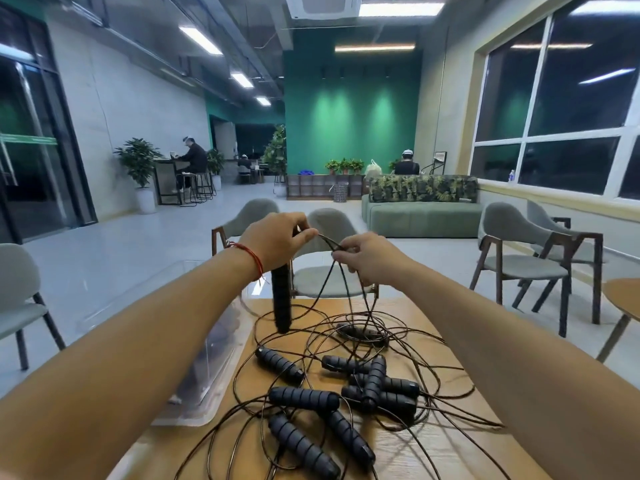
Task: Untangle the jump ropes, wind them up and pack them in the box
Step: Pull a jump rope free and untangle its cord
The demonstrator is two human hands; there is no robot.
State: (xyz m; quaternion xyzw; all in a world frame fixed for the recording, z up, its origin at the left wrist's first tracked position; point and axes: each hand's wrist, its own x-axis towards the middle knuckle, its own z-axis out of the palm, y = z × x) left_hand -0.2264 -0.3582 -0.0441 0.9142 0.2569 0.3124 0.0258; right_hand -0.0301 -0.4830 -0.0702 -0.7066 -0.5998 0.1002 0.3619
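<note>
Item 1. Left forearm [104, 358] and right forearm [519, 358], bare, entering from 7 and 5 o'clock and converging over the table [446, 459], which is light wood.

Item 2. Loose handles [304, 398], black, ribbed foam, several. They lie on the table at 6 o'clock, some crossing one another, and one cluster at 4 o'clock of the pile is stacked.

Item 3. Cord tangle [346, 327], thin and dark, looped over and between the loose handles and spreading across most of the tabletop. One small coil lies around a handle at 12 o'clock of the pile.

Item 4. Box [207, 372], clear plastic, on the table at 9 o'clock of the tangle. No ropes can be made out inside it.

Item 5. Left hand [277, 244], raised above the table's far edge. Its fingers are wrapped round the top of the raised handle [281, 299], which hangs upright with its lower end just over the tangle. A red string bracelet [249, 254] is on the wrist.

Item 6. Right hand [367, 258], at 3 o'clock of the left and near it. Its fingertips are pinched on a held cord [332, 244], which runs from the raised handle's top and drops to the tangle.

Item 7. Grey chairs [325, 216], two, at 12 o'clock beyond the table. A green sofa [422, 216] is at 1 o'clock.
</note>
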